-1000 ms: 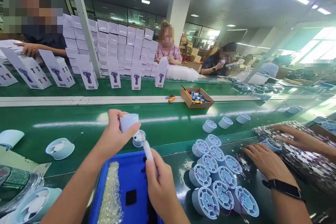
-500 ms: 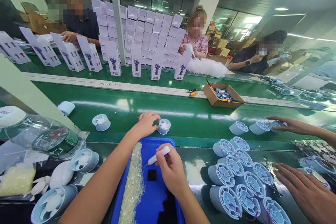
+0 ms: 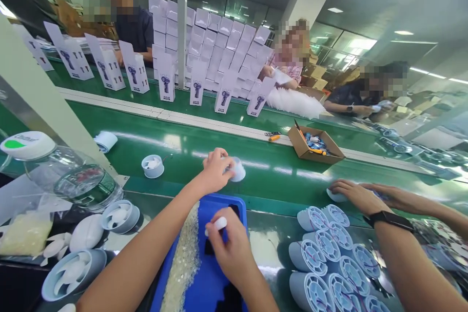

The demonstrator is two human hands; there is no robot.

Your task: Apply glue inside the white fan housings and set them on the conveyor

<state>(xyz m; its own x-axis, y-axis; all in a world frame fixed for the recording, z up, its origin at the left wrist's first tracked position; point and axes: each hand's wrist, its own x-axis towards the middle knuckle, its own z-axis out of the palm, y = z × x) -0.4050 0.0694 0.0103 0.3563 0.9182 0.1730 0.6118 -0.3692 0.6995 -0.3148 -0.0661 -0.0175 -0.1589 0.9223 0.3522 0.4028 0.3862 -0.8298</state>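
Observation:
My left hand (image 3: 215, 170) is closed round a small pale blue fan housing (image 3: 237, 170) on the green conveyor belt (image 3: 278, 175), just beyond a blue tray (image 3: 219, 273). My right hand (image 3: 228, 248) hovers over that tray, pinching a white pen-like tool (image 3: 218, 224) that points down toward a black pad. A strip of tiny pale screws (image 3: 183, 263) lies along the tray's left side.
Grilled fan housings (image 3: 321, 253) cluster at the right, where a co-worker's hands (image 3: 354, 195) with a black watch reach. More housings (image 3: 153, 165) and a plastic jar (image 3: 66, 175) lie left. A cardboard box (image 3: 316, 144) and white cartons (image 3: 197, 83) stand beyond, with people seated.
My left hand set the housing on the belt and now grips it, tipped a little right. My right hand lowered the tool toward the tray. The co-worker's hands moved to the housings near the belt.

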